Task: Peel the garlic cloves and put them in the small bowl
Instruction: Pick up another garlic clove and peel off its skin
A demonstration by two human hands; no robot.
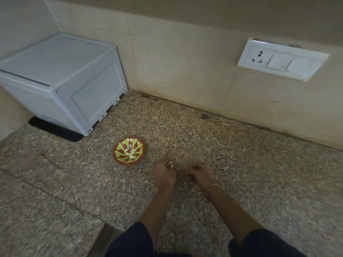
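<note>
The left hand [164,170] and right hand [198,175] are positioned close together above the speckled stone countertop [241,173], fingertips facing each other and almost touching. The left hand's fingers are curled around a garlic clove [169,165], of which a pale, papery portion shows at the fingertips. The right hand's fingers are also curled inward toward the clove; motion blur prevents determining whether they pinch it or its skin. A thin bangle [215,185] sits on the right wrist, and dark sleeves [133,242] cover both upper forearms. The small bowl [118,145], orange with a green petal pattern, stands on the countertop near the left hand, on its outer side and slightly farther back, apart from it. Several peeled cloves [130,152] lie at its centre. A white appliance [61,78] rests on a black mat [55,129] at the rear left corner. A white switch panel [282,60] is mounted on the tiled wall [185,71].
</note>
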